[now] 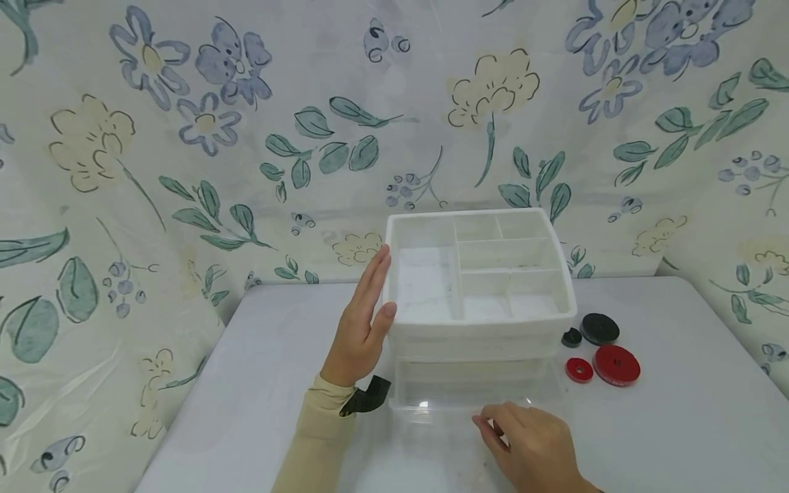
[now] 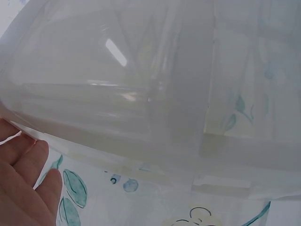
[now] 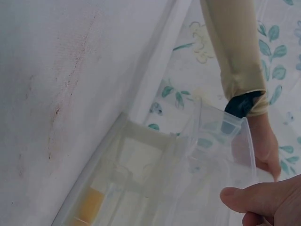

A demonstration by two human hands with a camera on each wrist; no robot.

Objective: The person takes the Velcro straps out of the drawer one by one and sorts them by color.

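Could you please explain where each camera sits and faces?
On the head: faces forward and down at the white organizer; left hand and right hand visible.
On the left wrist: faces translucent plastic up close; left fingers visible.
On the right wrist: faces the clear drawer; both hands, tan sleeve visible.
Head and right wrist share the drawer.

We see a smooth, white, boxy plastic organiser point(image 1: 481, 340), its glossy, clear, rectangular plastic drawer point(image 1: 459, 395) near, and left, a beige, tubular cloth sleeve point(image 1: 320, 431).
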